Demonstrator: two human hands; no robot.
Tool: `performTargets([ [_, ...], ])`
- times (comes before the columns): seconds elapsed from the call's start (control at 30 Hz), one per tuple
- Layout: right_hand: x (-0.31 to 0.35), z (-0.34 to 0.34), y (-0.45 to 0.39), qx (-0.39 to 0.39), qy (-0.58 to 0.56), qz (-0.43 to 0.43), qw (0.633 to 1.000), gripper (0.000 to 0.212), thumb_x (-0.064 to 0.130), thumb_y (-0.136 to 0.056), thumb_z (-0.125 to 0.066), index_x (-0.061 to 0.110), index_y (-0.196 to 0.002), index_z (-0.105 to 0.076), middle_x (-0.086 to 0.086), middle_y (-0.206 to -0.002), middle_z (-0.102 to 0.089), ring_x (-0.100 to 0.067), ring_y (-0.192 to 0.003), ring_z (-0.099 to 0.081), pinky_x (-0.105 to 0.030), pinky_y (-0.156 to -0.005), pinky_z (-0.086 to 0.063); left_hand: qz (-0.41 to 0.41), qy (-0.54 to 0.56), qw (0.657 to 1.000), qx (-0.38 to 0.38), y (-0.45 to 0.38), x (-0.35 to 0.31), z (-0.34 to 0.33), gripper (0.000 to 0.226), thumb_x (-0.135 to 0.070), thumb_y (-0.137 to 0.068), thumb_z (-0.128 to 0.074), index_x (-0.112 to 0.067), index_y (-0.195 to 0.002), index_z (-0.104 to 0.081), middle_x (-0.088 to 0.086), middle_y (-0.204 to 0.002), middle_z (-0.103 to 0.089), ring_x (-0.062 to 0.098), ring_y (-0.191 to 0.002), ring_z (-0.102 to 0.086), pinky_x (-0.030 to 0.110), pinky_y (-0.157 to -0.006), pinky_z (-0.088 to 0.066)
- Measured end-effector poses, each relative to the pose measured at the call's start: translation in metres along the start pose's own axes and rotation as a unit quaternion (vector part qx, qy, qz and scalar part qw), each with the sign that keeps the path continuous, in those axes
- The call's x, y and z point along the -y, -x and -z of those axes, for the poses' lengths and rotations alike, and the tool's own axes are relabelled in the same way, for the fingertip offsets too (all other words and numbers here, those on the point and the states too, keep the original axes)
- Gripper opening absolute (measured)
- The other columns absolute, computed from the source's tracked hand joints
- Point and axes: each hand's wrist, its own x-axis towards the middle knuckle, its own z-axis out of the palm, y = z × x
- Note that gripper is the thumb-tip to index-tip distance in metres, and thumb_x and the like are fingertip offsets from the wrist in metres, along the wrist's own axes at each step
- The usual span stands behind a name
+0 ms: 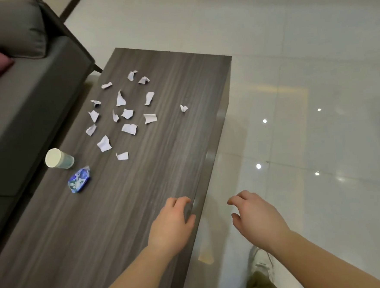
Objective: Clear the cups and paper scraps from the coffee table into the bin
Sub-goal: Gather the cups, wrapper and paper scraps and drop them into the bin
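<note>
Paper scraps point(123, 110) lie scattered across the far half of the dark wood surface point(122, 216), one stray piece point(184, 108) off toward the right edge. Nearer you, a white cup point(58, 158) lies on its side by the left edge, a crushed blue cup point(79, 180) just beside it. Your left hand point(171, 226) hovers over the surface's right edge, fingers loosely curled, grip on nothing. Your right hand point(255, 218) hangs over the tiled floor point(315, 90), likewise relaxed and holding nothing. A grey sofa point(24, 99) runs along the left.
</note>
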Motion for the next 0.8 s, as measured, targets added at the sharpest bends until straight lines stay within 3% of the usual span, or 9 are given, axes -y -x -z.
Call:
performTargets([
  [0.17, -0.021, 0.038, -0.048, 0.038, 0.017, 0.040, 0.998, 0.037, 0.030, -0.096, -0.043, 0.029, -0.133, -0.047, 0.007, -0.129, -0.047, -0.014, -0.119, -0.046, -0.029, -0.085, -0.049, 0.049, 0.029, 0.998, -0.032, -0.046, -0.024, 0.014, 0.040, -0.042, -0.091, -0.055, -0.033, -0.128, -0.046, -0.011, -0.125, -0.044, 0.015, -0.098, -0.058, 0.031, -0.076, -0.046],
  [0.37, -0.030, 0.066, -0.106, 0.051, 0.030, 0.061, 0.996, 0.039, 0.030, -0.094, -0.045, 0.029, -0.133, -0.044, 0.007, -0.130, -0.047, -0.015, -0.114, -0.051, -0.031, -0.083, -0.051, 0.053, 0.050, 0.996, -0.043, -0.087, -0.038, 0.022, 0.040, -0.044, -0.090, -0.054, -0.038, -0.127, -0.042, -0.017, -0.125, -0.039, 0.010, -0.093, -0.055, 0.026, -0.071, -0.040],
  [0.43, -0.026, 0.069, -0.128, 0.051, 0.024, 0.068, 0.996, 0.044, 0.031, -0.093, -0.047, 0.030, -0.137, -0.041, 0.007, -0.133, -0.046, -0.015, -0.113, -0.052, -0.029, -0.085, -0.052, 0.053, 0.062, 0.995, -0.049, -0.101, -0.035, 0.026, 0.040, -0.044, -0.090, -0.055, -0.038, -0.127, -0.041, -0.019, -0.125, -0.039, 0.006, -0.090, -0.054, 0.024, -0.070, -0.040],
  [0.6, -0.008, 0.077, -0.190, 0.076, 0.016, 0.086, 0.993, 0.054, 0.036, -0.092, -0.051, 0.032, -0.143, -0.031, 0.008, -0.142, -0.037, -0.013, -0.118, -0.051, -0.027, -0.094, -0.050, 0.112, 0.098, 0.986, -0.075, -0.142, -0.004, 0.039, 0.043, -0.045, -0.087, -0.058, -0.038, -0.127, -0.043, -0.018, -0.125, -0.040, 0.009, -0.106, -0.057, 0.034, -0.082, -0.051],
  [0.8, 0.024, 0.095, -0.284, 0.087, 0.049, 0.091, 0.991, 0.062, 0.042, -0.091, -0.055, 0.030, -0.146, -0.029, -0.001, -0.151, -0.026, -0.022, -0.128, -0.044, -0.032, -0.105, -0.041, 0.139, 0.112, 0.978, -0.105, -0.199, 0.024, 0.078, 0.046, -0.044, -0.087, -0.059, -0.039, -0.129, -0.040, -0.017, -0.126, -0.038, 0.011, -0.104, -0.056, 0.032, -0.078, -0.051],
])
